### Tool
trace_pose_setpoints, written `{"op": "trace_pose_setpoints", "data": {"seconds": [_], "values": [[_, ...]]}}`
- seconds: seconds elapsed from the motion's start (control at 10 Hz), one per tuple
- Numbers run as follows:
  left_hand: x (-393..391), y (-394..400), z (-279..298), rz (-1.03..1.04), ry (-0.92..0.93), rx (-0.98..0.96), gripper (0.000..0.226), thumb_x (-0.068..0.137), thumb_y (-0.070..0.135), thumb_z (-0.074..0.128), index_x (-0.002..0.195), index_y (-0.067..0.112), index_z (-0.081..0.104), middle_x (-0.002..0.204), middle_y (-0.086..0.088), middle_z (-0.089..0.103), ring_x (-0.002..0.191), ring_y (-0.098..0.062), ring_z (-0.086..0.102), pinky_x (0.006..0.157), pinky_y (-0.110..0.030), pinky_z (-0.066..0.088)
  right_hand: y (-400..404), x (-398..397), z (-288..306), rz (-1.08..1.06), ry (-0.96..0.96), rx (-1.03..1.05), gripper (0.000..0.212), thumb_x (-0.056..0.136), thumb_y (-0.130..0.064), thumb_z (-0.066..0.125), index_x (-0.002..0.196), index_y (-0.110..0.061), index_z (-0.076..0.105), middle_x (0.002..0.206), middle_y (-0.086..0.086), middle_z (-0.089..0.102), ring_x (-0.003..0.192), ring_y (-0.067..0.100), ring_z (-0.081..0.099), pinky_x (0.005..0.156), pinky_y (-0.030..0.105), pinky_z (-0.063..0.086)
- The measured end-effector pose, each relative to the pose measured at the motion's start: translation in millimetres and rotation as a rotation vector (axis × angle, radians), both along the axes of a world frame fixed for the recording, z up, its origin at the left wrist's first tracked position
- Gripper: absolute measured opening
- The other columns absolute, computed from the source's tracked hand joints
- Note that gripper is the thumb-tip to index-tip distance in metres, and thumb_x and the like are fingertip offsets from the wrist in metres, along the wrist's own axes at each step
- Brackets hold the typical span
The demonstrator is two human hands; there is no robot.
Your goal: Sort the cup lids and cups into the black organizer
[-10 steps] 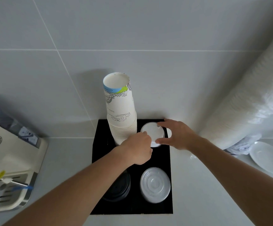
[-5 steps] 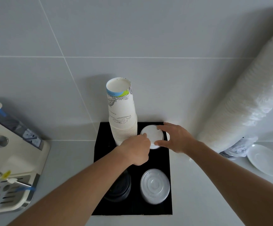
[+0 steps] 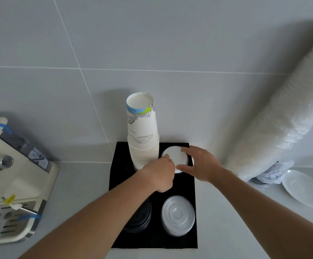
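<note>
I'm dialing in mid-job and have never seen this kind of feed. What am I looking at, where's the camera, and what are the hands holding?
There is no machine: a person works with bare hands, and one head-worn camera looks down at them. On the counter sits a black organizer with four slots. The back left slot holds a stack of paper cups, the front left black lids, the front right clear lids. The left hand and right hand both touch white lids in the back right slot. A long sleeve of white lids leans at right, beside a plate.
</note>
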State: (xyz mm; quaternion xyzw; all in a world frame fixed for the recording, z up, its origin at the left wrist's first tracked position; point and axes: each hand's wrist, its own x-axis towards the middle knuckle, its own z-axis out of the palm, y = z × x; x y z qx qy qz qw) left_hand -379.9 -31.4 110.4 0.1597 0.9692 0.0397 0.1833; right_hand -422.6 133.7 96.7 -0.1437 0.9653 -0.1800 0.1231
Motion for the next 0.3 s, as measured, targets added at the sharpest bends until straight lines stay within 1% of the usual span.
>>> {"op": "trace_pose_setpoints", "data": {"seconds": [0.1,0.2,0.3], "values": [[-0.9,-2.2,0.1,0.006,-0.001,0.026,0.045,0.087,0.012,0.050,0.130,0.001,0.043,0.139,-0.015,0.038,0.117,-0.032,0.053,0.090,-0.039,0.046,-1.0,1.9,3.5,0.004,-0.007,0.016,0.074,0.084,-0.053,0.066,0.148,-0.027,0.041,0.149,-0.001,0.048,0.138,0.018,0.043,0.110,0.032,0.036],[-2.0,-7.3,-3.0,0.026,0.000,0.081,0.036,0.091,0.018,0.047,0.124,0.006,0.047,0.131,-0.011,0.044,0.114,-0.030,0.053,0.089,-0.039,0.044,-1.8,4.5,5.1,-0.004,-0.033,0.007,0.073,0.087,-0.049,0.064,0.151,-0.027,0.037,0.148,-0.003,0.050,0.133,0.019,0.047,0.107,0.031,0.038],[3.4,-11.5,1.4,0.052,0.020,0.141,0.035,0.094,0.024,0.045,0.123,0.006,0.050,0.128,-0.010,0.049,0.119,-0.029,0.051,0.097,-0.041,0.044,-1.8,8.9,10.1,-0.028,-0.032,-0.014,0.070,0.090,-0.043,0.062,0.152,-0.027,0.035,0.135,0.000,0.061,0.114,0.020,0.058,0.097,0.029,0.042]]}}
